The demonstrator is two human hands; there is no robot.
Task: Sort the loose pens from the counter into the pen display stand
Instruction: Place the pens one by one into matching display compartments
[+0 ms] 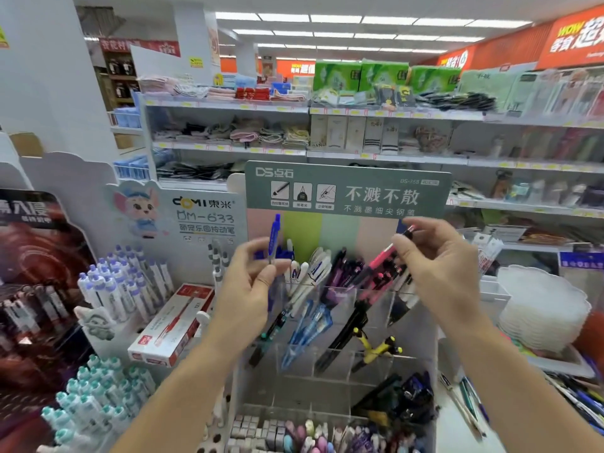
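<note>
Left hand (251, 282) pinching blue pen (274, 238) upright, right hand (438, 263) gripping pink pen (385, 253) above pen display stand (343, 361)

Bright, even light falls from the ceiling light panels (333, 19); shadows are faint. Shelves (359, 112) behind the pen stand (343, 322) look soft, and the frame's edges bend and blur.

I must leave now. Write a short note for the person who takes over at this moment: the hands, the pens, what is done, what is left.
Left hand: pinches a blue pen, upright, above the stand's left side.
Right hand: holds a pink pen, tilted, over the stand's upper right compartments.
Pen display stand: clear compartments already hold many pens.
Done: neither held pen is in a slot yet.
Left: place both, then sort the loose pens lying at the right on the counter.
</note>
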